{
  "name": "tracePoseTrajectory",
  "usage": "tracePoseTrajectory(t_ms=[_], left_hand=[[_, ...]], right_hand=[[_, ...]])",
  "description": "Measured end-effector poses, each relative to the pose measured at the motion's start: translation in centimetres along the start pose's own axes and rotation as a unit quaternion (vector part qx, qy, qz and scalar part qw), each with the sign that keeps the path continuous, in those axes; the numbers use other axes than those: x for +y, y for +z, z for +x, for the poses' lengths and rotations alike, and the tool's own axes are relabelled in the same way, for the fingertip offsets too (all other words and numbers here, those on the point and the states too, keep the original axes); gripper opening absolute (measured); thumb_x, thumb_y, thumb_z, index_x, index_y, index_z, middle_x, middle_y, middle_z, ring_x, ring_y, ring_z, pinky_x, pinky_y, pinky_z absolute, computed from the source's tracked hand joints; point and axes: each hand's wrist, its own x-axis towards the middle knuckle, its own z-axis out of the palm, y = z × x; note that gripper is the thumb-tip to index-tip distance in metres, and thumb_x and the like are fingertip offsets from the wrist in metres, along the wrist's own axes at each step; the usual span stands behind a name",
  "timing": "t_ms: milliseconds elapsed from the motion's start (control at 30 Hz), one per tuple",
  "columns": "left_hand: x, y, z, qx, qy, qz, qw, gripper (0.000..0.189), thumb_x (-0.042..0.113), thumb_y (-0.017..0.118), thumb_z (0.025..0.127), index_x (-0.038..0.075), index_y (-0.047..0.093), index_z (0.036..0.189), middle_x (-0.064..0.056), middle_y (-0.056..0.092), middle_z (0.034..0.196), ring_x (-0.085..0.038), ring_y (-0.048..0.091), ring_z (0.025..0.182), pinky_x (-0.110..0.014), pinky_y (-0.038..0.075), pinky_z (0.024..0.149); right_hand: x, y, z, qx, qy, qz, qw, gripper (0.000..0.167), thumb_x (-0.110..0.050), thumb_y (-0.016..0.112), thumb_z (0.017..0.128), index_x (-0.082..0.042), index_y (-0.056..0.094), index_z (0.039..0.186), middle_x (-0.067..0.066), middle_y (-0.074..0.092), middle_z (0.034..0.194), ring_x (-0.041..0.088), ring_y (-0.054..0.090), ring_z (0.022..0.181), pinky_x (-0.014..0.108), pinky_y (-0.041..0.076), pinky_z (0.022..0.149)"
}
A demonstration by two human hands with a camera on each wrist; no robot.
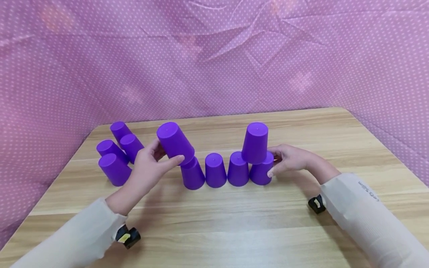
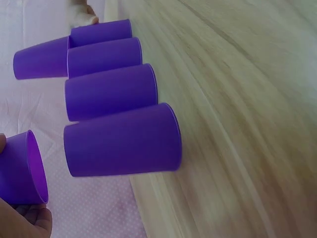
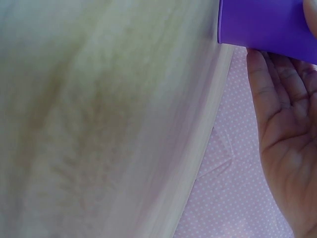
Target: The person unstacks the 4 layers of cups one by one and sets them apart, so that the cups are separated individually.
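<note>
My left hand (image 1: pixel 144 169) holds an upside-down purple cup (image 1: pixel 175 145), tilted, thumb on its near side. In the left wrist view, this held cup (image 2: pixel 15 171) is apart from the row and its open rim shows. Several purple cups stand upside down side by side: the left-end cup (image 1: pixel 193 176), two middle cups, and the right-end cup (image 1: pixel 259 175). One more cup (image 1: pixel 255 143) sits inverted across the two rightmost. My right hand (image 1: pixel 291 158) grips the right-end cup, thumb in front; in the right wrist view its fingers (image 3: pixel 265 87) touch that cup (image 3: pixel 267 27).
At the table's left, several more inverted purple cups (image 1: pixel 115 171) stand in a cluster behind my left forearm. The wooden table (image 1: pixel 234 227) has its far edge against a pink dotted cloth (image 1: pixel 214 74). A small black device (image 1: pixel 127 236) hangs at each cuff.
</note>
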Motion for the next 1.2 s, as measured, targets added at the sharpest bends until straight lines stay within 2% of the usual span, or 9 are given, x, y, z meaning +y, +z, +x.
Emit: tracePoseTrajectory(t_ms=[167, 300, 500, 600, 933, 1200], left_hand=[[-0.4, -1.2, -0.8, 0.022, -0.004, 0.021, 0.9995, 0.055, 0.032, 0.074, 0.079, 0.009, 0.052, 0.125, -0.010, 0.061, 0.116, -0.022, 0.057, 0.110, -0.039, 0.041, 0.104], [-0.8, -2.0, -1.4, 0.044, -0.011, 0.039, 0.9982, 0.053, 0.033, 0.073, 0.079, 0.008, 0.053, 0.122, -0.008, 0.061, 0.116, -0.017, 0.057, 0.107, -0.036, 0.042, 0.102], [-1.4, -3.0, -2.2, 0.067, -0.034, 0.044, 0.9962, 0.053, 0.032, 0.072, 0.080, 0.006, 0.052, 0.121, -0.010, 0.059, 0.115, -0.003, 0.056, 0.100, -0.012, 0.047, 0.088], [-1.8, -3.4, -2.6, 0.078, -0.046, 0.039, 0.9951, 0.055, 0.030, 0.072, 0.081, 0.004, 0.050, 0.123, -0.013, 0.058, 0.117, 0.000, 0.055, 0.098, -0.006, 0.045, 0.084], [-3.6, -4.3, -3.9, 0.066, -0.090, 0.032, 0.9932, 0.063, 0.032, 0.068, 0.084, 0.003, 0.042, 0.133, -0.016, 0.053, 0.126, 0.000, 0.052, 0.101, -0.003, 0.042, 0.082], [-5.0, -4.8, -4.8, 0.082, -0.117, 0.031, 0.9893, 0.064, 0.031, 0.070, 0.082, 0.004, 0.042, 0.134, -0.015, 0.050, 0.130, 0.006, 0.050, 0.101, -0.003, 0.042, 0.083]], right_hand=[[-0.1, 0.0, 0.0, -0.001, 0.001, -0.002, 1.0000, 0.055, -0.014, 0.076, 0.075, 0.006, 0.052, 0.121, 0.016, 0.065, 0.107, 0.022, 0.063, 0.098, 0.029, 0.052, 0.088], [-0.1, 0.0, 0.0, -0.002, 0.000, -0.003, 1.0000, 0.054, -0.014, 0.076, 0.076, 0.005, 0.053, 0.120, 0.016, 0.066, 0.106, 0.021, 0.063, 0.097, 0.030, 0.052, 0.087], [0.2, 0.0, -0.1, 0.000, -0.001, -0.012, 0.9999, 0.053, -0.015, 0.076, 0.076, 0.004, 0.054, 0.120, 0.014, 0.066, 0.106, 0.020, 0.063, 0.096, 0.030, 0.052, 0.087], [0.1, 0.0, 0.0, 0.001, -0.002, -0.016, 0.9999, 0.053, -0.015, 0.076, 0.075, 0.004, 0.054, 0.120, 0.013, 0.066, 0.106, 0.022, 0.062, 0.097, 0.031, 0.051, 0.088], [0.1, 0.1, 0.0, -0.001, -0.003, -0.012, 0.9999, 0.052, -0.015, 0.076, 0.076, 0.004, 0.054, 0.120, 0.014, 0.066, 0.105, 0.022, 0.062, 0.097, 0.032, 0.052, 0.087], [0.2, 0.1, -0.1, 0.000, -0.002, -0.019, 0.9998, 0.052, -0.015, 0.076, 0.076, 0.003, 0.054, 0.119, 0.013, 0.066, 0.105, 0.022, 0.062, 0.097, 0.031, 0.052, 0.087]])
